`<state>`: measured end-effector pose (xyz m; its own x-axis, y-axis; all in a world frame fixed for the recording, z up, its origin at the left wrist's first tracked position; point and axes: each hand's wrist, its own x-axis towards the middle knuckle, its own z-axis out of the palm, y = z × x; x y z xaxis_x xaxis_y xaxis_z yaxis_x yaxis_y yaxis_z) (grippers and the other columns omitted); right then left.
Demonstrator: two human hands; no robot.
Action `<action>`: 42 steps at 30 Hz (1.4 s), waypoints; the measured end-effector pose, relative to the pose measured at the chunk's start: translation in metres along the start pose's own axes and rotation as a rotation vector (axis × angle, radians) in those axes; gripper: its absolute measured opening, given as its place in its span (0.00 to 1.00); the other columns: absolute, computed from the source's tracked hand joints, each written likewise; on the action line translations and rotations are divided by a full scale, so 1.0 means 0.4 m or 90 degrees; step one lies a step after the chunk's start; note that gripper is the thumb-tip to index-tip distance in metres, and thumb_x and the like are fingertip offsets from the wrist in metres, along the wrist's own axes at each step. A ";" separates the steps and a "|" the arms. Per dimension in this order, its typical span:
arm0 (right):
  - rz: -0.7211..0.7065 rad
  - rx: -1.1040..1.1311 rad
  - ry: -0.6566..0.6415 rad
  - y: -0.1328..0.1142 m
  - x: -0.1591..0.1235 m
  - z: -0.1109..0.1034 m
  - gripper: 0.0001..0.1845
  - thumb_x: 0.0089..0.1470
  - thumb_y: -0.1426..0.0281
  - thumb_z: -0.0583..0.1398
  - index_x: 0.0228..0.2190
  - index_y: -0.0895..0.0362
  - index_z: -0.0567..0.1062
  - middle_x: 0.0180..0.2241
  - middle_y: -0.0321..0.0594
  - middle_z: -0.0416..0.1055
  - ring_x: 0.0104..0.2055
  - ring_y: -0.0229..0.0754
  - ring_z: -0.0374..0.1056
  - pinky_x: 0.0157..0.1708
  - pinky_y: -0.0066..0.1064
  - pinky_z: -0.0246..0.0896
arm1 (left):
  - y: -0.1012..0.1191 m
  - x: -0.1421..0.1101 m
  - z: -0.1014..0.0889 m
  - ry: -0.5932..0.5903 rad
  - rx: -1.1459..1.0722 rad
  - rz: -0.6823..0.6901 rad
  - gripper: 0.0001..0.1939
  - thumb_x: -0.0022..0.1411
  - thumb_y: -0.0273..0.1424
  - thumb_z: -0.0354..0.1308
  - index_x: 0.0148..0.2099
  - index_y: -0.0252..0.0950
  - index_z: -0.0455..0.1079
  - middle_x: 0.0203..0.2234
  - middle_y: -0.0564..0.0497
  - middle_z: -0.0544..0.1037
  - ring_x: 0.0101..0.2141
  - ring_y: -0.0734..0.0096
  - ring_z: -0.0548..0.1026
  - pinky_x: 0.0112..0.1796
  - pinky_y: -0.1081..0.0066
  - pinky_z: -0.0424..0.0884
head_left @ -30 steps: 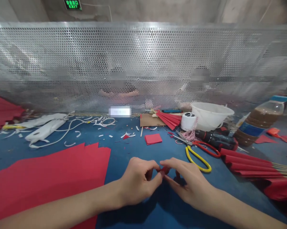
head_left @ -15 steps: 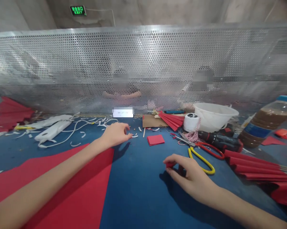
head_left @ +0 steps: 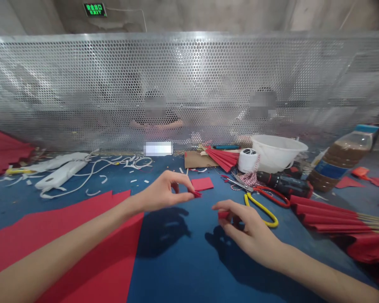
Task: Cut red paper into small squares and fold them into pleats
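My left hand (head_left: 167,192) hovers over the blue table (head_left: 183,261) with thumb and fingers pinched on a small red paper scrap (head_left: 197,194). Just beyond it lies a small stack of red paper squares (head_left: 202,184). My right hand (head_left: 244,225) rests lower and to the right, fingers curled around a small folded red paper piece (head_left: 223,215). The two hands are apart, roughly a hand's width between them.
Large red paper sheets (head_left: 66,240) cover the left front. Yellow-handled scissors (head_left: 260,208), red-handled scissors (head_left: 265,194), a drill (head_left: 284,184), a string spool (head_left: 248,160), a white bowl (head_left: 277,151), a brown-liquid bottle (head_left: 342,158) and folded red fans (head_left: 334,216) crowd the right. A perforated metal screen (head_left: 189,88) stands behind.
My left hand reached out to the far scraps, then came back toward the right hand pinching a small red scrap. My right hand stayed put holding its red piece.
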<state>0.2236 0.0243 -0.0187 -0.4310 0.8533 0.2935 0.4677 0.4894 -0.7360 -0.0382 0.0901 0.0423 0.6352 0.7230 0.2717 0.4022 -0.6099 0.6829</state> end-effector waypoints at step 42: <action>-0.130 0.014 0.106 0.000 -0.026 0.012 0.07 0.62 0.74 0.57 0.42 0.53 0.71 0.34 0.37 0.75 0.26 0.35 0.68 0.28 0.26 0.63 | 0.030 -0.073 0.203 0.060 -0.067 0.200 0.03 0.64 0.27 0.63 0.40 0.35 0.79 0.32 0.45 0.84 0.34 0.67 0.79 0.39 0.67 0.74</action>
<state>0.2244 0.0147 -0.0247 -0.3810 0.7560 0.5323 0.3661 0.6520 -0.6640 0.0014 0.0352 -0.0124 0.6512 0.5346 0.5386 0.1229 -0.7747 0.6203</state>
